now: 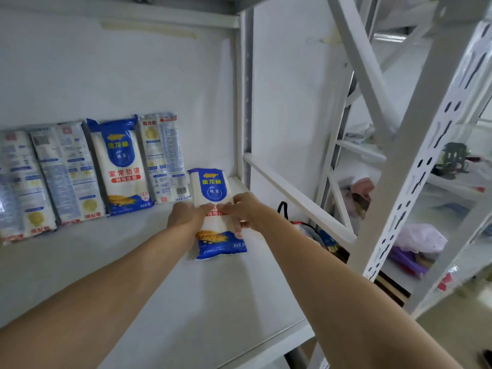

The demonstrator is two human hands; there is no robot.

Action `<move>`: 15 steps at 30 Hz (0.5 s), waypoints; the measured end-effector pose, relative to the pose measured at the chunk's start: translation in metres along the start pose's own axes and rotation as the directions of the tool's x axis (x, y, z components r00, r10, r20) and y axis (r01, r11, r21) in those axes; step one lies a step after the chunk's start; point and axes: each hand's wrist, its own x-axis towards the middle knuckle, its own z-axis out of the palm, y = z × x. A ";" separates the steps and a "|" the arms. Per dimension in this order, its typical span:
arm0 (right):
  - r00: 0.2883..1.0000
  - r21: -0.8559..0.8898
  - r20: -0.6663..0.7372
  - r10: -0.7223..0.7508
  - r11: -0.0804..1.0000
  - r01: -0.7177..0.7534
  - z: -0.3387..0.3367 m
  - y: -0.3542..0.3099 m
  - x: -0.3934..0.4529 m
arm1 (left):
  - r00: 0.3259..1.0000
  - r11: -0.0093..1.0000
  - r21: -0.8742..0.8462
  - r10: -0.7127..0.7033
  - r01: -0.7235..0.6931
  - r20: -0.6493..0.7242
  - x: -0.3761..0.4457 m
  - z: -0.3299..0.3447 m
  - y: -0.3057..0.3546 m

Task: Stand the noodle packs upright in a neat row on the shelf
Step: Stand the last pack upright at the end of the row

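- Four tall plastic noodle packs are standing in a row at the far side of the flat white metal shelf [133, 275], leaning back on the white wall behind them.
- From the left, they are the half-hidden pack at the left edge [16, 187], the white pack with small blue print [69, 174], the blue and white pack with red letters [121, 166] and the thin white pack showing its back label [165, 158].
- These four are touching side by side, so this part of the job is looking done. They are tilting a little, so the row is not quite neat.
- A fifth blue and white noodle pack [213, 187] is sitting just to the right of the row and nearer to the person. Its blue bottom end is touching the shelf and its top is pointing to the far wall.
- The left hand [183, 217] is gripping the left side of this fifth pack around its middle.
- The right hand [246, 210] is gripping the right side, with fingers curling over the front.
- The pack is looking part way up, not yet leaning on the wall beside the others.
- What is left, as far as can be judged: the person is needing to push this pack back, stand it up next to the thin white pack, and let go.
- No other loose packs are showing on the shelf.
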 end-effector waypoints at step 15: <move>0.877 0.110 -0.393 -0.277 0.933 0.344 0.018 -0.056 0.090 | 0.957 0.951 -0.149 0.246 -0.269 -0.155 0.116 0.030 0.049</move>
